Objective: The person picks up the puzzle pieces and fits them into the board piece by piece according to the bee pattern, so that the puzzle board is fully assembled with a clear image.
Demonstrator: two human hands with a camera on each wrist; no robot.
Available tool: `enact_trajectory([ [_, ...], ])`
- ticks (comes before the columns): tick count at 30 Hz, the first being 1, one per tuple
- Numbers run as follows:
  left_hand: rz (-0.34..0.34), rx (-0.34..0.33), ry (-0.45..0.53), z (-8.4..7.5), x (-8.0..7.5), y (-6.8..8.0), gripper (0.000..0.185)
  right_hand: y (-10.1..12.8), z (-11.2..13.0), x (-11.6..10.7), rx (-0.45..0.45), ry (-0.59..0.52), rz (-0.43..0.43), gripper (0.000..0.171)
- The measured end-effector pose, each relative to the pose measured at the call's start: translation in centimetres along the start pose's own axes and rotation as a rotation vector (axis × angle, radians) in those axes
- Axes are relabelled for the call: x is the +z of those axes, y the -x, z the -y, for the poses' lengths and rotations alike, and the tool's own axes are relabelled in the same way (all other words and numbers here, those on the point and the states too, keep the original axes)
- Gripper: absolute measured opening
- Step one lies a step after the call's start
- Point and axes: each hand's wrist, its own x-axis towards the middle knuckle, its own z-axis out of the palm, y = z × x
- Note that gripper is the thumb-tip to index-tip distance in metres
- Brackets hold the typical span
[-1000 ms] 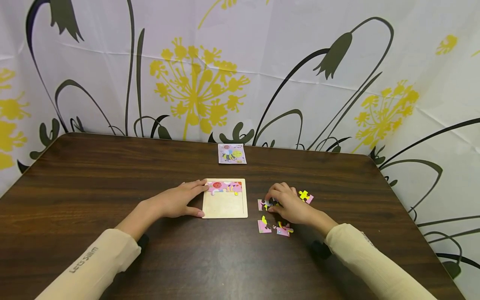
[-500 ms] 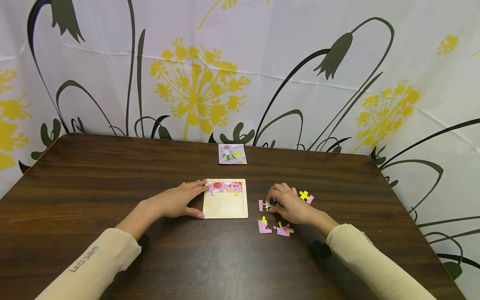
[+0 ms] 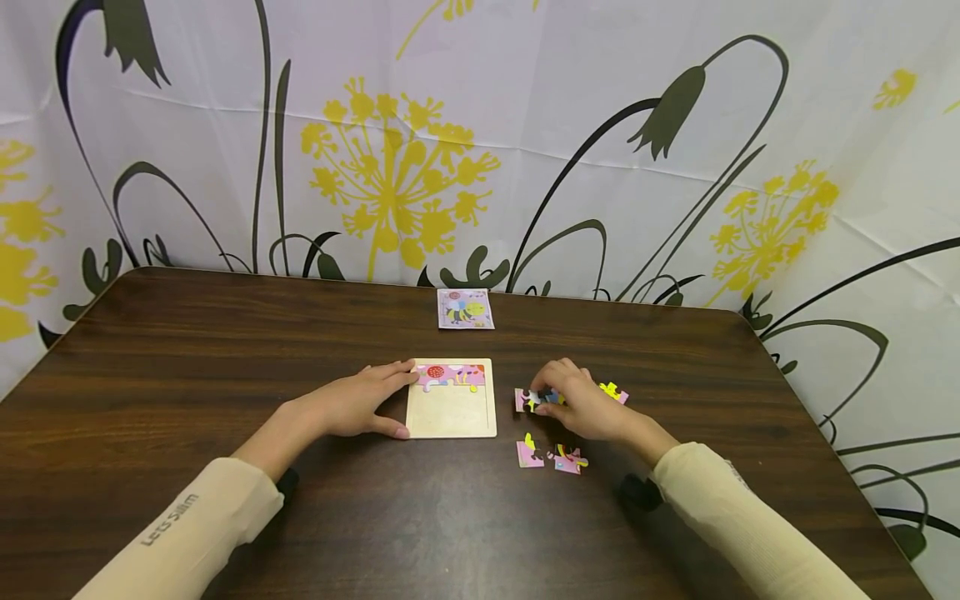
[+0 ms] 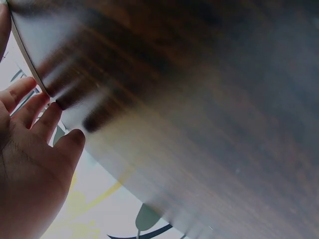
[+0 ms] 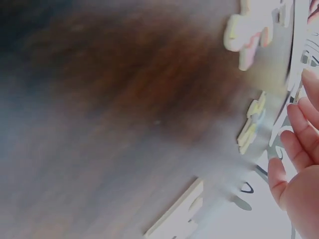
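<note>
A pale wooden puzzle board lies mid-table, with a row of pink pieces fitted along its far edge. My left hand rests flat against the board's left side, fingers straight, thumb at the near corner. My right hand pinches a pink puzzle piece just right of the board. In the left wrist view the left hand lies beside the board's edge. The right wrist view is blurred; it shows loose pieces and my fingers.
Two loose pieces lie near the right wrist, and a yellow one sits behind the right hand. A small picture card lies at the table's far edge. A flowered curtain hangs behind the dark wooden table.
My right hand has shifted slightly away from me and to the left, taking the pinched piece with it. The left hand and board have stayed put.
</note>
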Motion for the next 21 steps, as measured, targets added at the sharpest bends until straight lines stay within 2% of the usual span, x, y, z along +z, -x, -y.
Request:
enact_trajectory([
  [12, -0.001, 0.007, -0.001, 0.3, 0.1, 0.0, 0.082, -1.5, 0.6, -0.5, -0.051, -0.011, -0.04, 0.023],
  [21, -0.002, 0.009, 0.0, 0.2, 0.1, 0.0, 0.082, -3.2, 1.6, -0.8, -0.073, -0.031, -0.022, 0.02],
])
